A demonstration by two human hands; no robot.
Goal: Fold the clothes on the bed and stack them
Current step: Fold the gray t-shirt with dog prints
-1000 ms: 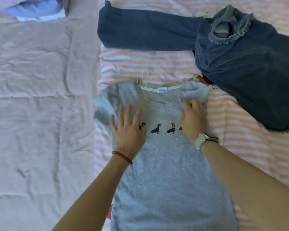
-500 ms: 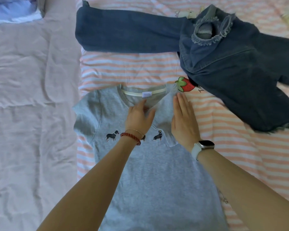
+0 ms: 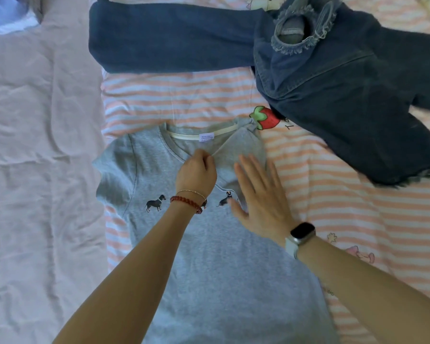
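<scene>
A grey T-shirt (image 3: 209,264) with small dog prints lies face up on the striped cover, neck away from me. Its right sleeve (image 3: 243,147) is folded inward over the chest. My left hand (image 3: 196,173) pinches the edge of that folded sleeve just below the collar. My right hand (image 3: 261,194) lies flat with fingers spread on the folded part, pressing it down. A dark denim jacket (image 3: 333,95) lies spread beyond the shirt, one sleeve (image 3: 171,38) stretched to the left.
The pink-and-white striped cover (image 3: 358,219) with a strawberry print (image 3: 266,119) lies under the clothes. A wrinkled pale pink sheet (image 3: 40,170) covers the left side of the bed. Light blue fabric (image 3: 3,13) shows at the top left corner.
My left hand moved from flat on the chest up to the collar and closed on the sleeve's edge. The right sleeve was folded inward, and my right hand flattened onto it.
</scene>
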